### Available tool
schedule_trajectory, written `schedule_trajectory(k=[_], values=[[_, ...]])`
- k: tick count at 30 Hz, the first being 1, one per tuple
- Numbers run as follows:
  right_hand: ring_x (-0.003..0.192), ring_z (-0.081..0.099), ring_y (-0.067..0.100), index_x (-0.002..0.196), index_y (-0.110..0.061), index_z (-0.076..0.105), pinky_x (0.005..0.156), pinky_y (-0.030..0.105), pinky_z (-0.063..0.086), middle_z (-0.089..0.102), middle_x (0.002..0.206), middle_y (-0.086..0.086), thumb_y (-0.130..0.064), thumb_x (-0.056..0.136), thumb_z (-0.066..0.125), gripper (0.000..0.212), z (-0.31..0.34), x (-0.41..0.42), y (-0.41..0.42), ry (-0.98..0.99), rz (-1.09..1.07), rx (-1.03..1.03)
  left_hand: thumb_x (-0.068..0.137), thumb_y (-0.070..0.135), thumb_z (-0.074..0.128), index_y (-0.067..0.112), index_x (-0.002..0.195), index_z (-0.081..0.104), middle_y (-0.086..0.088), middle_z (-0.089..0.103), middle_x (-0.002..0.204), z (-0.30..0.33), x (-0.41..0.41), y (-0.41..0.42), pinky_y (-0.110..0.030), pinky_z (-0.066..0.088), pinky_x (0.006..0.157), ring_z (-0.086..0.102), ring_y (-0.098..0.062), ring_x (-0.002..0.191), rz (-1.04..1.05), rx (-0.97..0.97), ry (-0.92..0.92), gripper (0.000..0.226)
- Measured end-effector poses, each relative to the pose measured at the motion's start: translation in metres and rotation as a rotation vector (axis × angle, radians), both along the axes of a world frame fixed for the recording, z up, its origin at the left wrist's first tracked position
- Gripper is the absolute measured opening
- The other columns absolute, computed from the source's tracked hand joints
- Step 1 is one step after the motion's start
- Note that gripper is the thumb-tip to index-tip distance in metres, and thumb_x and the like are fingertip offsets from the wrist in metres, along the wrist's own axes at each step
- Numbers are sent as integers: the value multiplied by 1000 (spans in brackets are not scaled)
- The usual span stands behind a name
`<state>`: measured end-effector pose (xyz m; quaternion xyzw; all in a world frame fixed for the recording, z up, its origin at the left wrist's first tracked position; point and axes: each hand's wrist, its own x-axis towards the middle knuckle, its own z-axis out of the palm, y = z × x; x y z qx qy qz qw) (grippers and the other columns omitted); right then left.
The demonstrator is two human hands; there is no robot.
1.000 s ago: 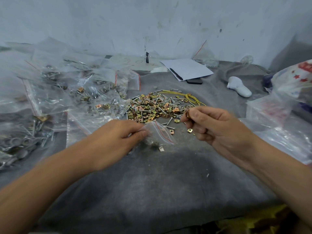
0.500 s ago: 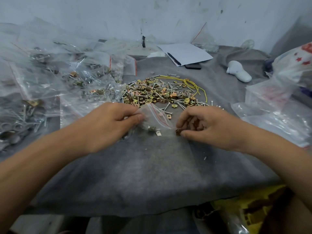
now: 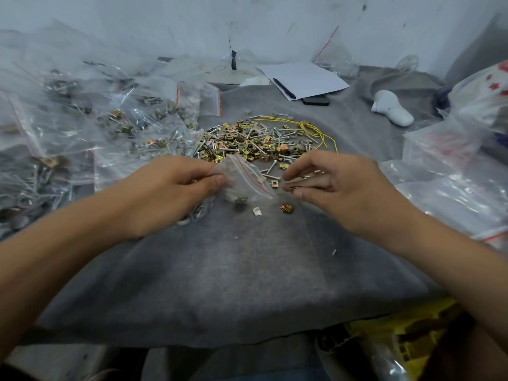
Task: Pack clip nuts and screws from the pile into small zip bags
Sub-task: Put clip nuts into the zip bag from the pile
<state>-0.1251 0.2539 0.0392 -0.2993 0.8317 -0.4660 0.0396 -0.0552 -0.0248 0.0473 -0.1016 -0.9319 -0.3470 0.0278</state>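
Note:
A pile of brass clip nuts and silver screws (image 3: 253, 141) lies on the grey cloth (image 3: 247, 270) in the middle. My left hand (image 3: 176, 193) pinches a small clear zip bag (image 3: 244, 180) with a red seal line; a dark part sits in the bag's lower corner. My right hand (image 3: 338, 188) hovers just right of the bag mouth, fingers curved. A thin copper-coloured clip nut shows between its thumb and middle finger. One loose clip nut (image 3: 286, 207) and a small white scrap (image 3: 256, 211) lie on the cloth below the bag.
Filled zip bags (image 3: 123, 125) crowd the left side. Empty clear bags (image 3: 453, 174) are heaped at the right. A yellow wire (image 3: 310, 127), white paper with a pen (image 3: 302, 78), a phone (image 3: 316, 100) and a white object (image 3: 391, 111) lie behind the pile.
My right hand dropped to the cloth beside the bag, then lifted and spread its fingers. A clip nut now lies where it touched down. My left hand kept hold of the bag.

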Motion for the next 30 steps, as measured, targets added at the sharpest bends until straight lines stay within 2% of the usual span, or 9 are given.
schedule_trajectory(k=[3,6,12,15,19,22,26,30], values=[[94,75,-1,108,-16,73,89,20,59,78,103,-5,9,85,78,33,0,4,-4,60,3,66,93,61,48,39,111,74,-8,77,103,1,0,-4,-57,54,90,71,-34,100,-12,9,-6,39],[96,76,5,106,-9,76,91,28,61,78,102,2,11,84,77,29,1,5,-4,54,22,112,93,63,47,36,110,73,-11,76,103,0,0,-6,-58,54,89,70,-35,99,-12,-8,-2,42],[98,73,7,112,-10,77,88,26,61,74,106,1,1,80,86,36,5,9,-2,162,16,207,93,63,44,33,108,73,-1,76,96,0,-2,-8,-52,54,87,71,-24,94,-8,-53,-4,45],[91,72,6,109,-14,78,83,25,61,71,103,-2,-8,74,92,39,5,11,-4,215,-15,225,90,65,43,37,104,74,6,75,88,0,-1,-9,-44,55,80,68,-12,82,8,-44,13,44],[81,68,5,102,-20,80,78,25,57,69,94,-7,-21,73,94,32,2,12,-7,249,-78,269,90,65,42,34,103,74,6,73,85,0,-3,-9,-36,54,77,66,-9,79,18,-72,28,46],[79,66,4,100,-21,81,78,24,54,70,93,-8,-24,78,91,25,1,14,-7,333,-31,317,89,67,41,29,100,74,4,70,80,-1,-4,-10,-31,50,69,63,-9,73,25,-87,36,51],[90,64,11,103,-18,81,85,27,53,69,99,-5,-24,91,79,13,4,19,-10,519,82,423,90,65,42,23,96,73,0,65,75,-2,-3,-10,-29,46,67,59,-14,69,19,-82,51,52],[91,64,17,104,-15,77,83,31,53,68,98,-1,-27,102,54,26,4,24,-14,644,112,533,91,64,42,22,95,72,-1,62,72,-2,-3,-8,-25,44,62,55,-9,64,20,-88,46,52]])
